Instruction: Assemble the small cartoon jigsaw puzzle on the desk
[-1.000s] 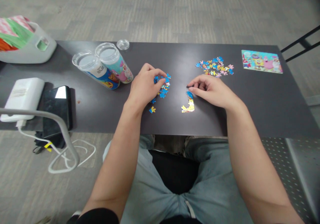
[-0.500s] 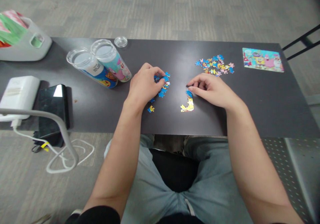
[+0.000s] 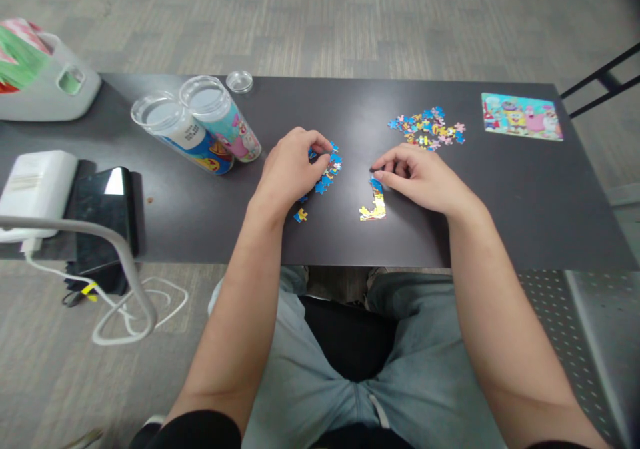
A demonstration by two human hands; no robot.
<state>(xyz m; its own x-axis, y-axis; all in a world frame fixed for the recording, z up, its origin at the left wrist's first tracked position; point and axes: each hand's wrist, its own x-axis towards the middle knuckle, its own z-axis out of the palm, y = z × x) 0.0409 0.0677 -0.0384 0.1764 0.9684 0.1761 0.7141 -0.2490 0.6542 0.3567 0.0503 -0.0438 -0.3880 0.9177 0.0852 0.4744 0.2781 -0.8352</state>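
My left hand [image 3: 295,165] rests over a loose pile of mostly blue jigsaw pieces [image 3: 325,181], its thumb and forefinger apart and partly covering them. Just below that hand lies a single blue and yellow piece [image 3: 301,215]. Several joined pieces form an L-shaped puzzle section [image 3: 379,203], yellow at the bottom and blue at the top. My right hand [image 3: 413,177] is at the upper end of this section, thumb and forefinger pinched together. A small dark bit shows at those fingertips, too small to make out.
Behind my right hand lies another pile of mixed pieces [image 3: 430,127], with a cartoon picture card [image 3: 521,117] farther right. Two clear-topped canisters [image 3: 220,119] and a clear lid [image 3: 239,82] stand left. Beyond are a black phone-like device [image 3: 104,215], a white charger [image 3: 37,185] and a white basket [image 3: 75,102].
The whole view has shifted slightly. My left thumb and forefinger have moved a little over the blue pile; my right hand keeps its pinch at the top of the joined section.
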